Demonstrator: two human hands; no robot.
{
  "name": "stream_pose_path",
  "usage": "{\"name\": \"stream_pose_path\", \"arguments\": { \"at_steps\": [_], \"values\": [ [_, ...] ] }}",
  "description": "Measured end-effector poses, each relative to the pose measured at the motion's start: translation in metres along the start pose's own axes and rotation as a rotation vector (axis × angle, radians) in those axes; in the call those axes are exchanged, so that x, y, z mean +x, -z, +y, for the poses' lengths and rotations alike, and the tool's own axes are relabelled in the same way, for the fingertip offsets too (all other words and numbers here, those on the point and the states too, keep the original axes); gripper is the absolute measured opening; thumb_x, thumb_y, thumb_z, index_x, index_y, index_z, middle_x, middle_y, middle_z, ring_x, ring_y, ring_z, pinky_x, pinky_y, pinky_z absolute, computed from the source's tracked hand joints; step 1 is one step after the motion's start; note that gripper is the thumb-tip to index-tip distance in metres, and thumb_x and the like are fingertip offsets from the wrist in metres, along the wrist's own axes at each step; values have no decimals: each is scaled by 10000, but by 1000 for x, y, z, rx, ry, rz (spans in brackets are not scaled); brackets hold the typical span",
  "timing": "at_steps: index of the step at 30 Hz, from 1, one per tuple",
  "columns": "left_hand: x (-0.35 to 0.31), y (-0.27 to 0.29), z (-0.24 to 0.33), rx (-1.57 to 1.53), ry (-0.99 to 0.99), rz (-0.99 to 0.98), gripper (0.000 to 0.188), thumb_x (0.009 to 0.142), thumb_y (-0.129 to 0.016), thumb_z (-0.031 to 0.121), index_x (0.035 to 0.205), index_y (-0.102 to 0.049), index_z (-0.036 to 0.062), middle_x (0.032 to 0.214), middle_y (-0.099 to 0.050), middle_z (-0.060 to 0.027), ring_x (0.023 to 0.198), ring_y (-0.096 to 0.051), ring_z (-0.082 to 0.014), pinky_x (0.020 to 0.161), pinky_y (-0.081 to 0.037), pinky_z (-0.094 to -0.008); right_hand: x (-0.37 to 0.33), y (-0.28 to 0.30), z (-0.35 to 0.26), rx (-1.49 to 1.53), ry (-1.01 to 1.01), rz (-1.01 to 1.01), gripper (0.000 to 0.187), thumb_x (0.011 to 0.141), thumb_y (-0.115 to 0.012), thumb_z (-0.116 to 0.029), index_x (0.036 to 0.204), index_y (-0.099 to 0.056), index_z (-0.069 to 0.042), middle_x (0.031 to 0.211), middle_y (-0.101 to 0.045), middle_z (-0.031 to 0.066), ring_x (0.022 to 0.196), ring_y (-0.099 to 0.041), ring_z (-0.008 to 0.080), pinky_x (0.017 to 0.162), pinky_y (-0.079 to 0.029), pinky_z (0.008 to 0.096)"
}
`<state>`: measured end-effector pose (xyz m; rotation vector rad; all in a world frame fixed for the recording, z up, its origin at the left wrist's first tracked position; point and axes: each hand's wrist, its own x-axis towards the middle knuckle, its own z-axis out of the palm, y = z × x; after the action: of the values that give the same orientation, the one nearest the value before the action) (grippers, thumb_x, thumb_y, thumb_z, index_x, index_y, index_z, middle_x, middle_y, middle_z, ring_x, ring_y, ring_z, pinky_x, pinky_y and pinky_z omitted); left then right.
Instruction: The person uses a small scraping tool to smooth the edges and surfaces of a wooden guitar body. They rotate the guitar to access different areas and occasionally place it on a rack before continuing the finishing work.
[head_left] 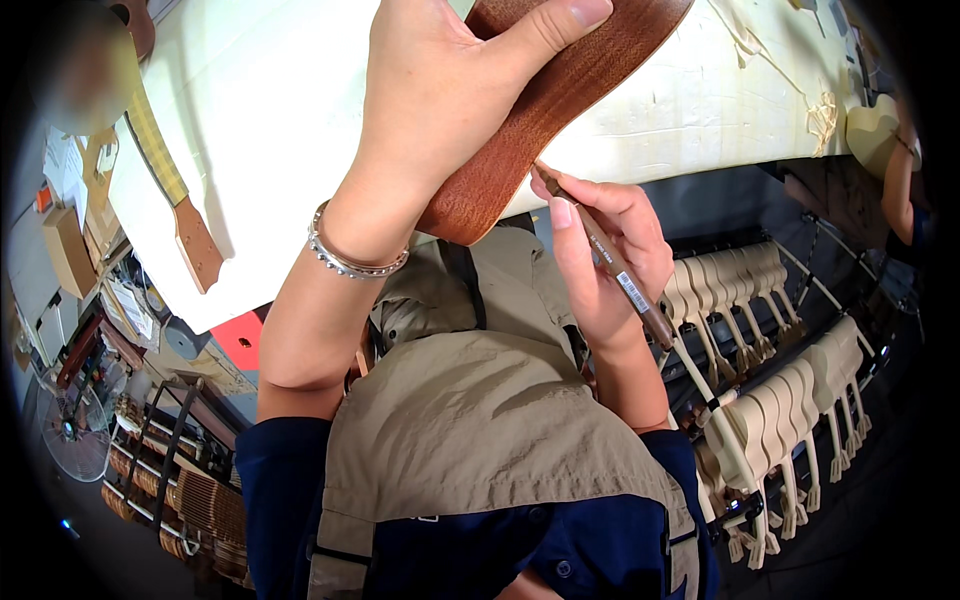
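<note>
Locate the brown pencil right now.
In the head view, right of centre: the brown pencil is in the right hand, its tip touching the edge of the reddish wooden piece held by the left hand.

You are looking down over a white table (290,110) whose top is scuffed and marked, with strips of pale tape (822,115) stuck toward its far right end. To your right, under the table's edge, a dark metal rack (850,330) holds rows of unfinished pale wooden necks (770,410). To your left, a round fan (72,428) stands on the dark floor, beside a low rack of ribbed wooden parts (190,500). A cardboard box (68,250) and papers (128,305) sit on cluttered shelves further left.
</note>
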<state>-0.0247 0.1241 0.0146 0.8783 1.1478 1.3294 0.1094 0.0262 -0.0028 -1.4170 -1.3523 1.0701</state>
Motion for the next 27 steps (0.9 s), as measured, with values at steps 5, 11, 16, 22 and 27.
{"name": "stream_pose_path", "arguments": {
  "at_steps": [5, 11, 16, 22, 27],
  "values": [
    [2, -1, -6, 25, 16, 33, 435, 795, -741, 180, 1025, -426, -13, 950, -575, -103, 842, -578, -125, 724, -490, -245, 1, 0, -1, 6, 1, -4, 165, 798, -655, 7, 955, -622, 46, 894, -682, 137, 785, -660, 142, 716, -529, 246],
    [2, -5, 6, 57, 78, 47, 438, 796, -741, 179, 1033, -429, -16, 956, -573, -101, 841, -575, -124, 724, -489, -244, -1, -1, -1, 9, 1, -9, 170, 796, -654, 13, 960, -626, 48, 894, -682, 137, 791, -661, 143, 723, -530, 250],
    [1, 0, -5, 31, -7, 17, 437, 797, -740, 180, 1031, -427, -14, 956, -570, -101, 840, -574, -123, 714, -493, -242, -1, -1, -3, -6, -4, -12, 168, 794, -655, 13, 956, -628, 47, 894, -683, 135, 798, -660, 140, 725, -530, 249],
    [0, -1, 0, -22, 8, -2, 431, 800, -738, 179, 1027, -425, -12, 957, -569, -102, 840, -575, -123, 710, -495, -241, -1, -1, -1, -6, 6, -1, 170, 793, -658, 6, 957, -631, 46, 894, -684, 130, 764, -655, 132, 693, -523, 240],
    [2, -4, 2, 31, 39, 23, 427, 801, -735, 168, 1032, -425, -15, 958, -571, -103, 842, -577, -124, 712, -496, -241, -2, 1, -1, -53, 30, -30, 167, 798, -654, 4, 958, -629, 44, 899, -684, 133, 769, -653, 129, 694, -522, 238]
  ]
}}
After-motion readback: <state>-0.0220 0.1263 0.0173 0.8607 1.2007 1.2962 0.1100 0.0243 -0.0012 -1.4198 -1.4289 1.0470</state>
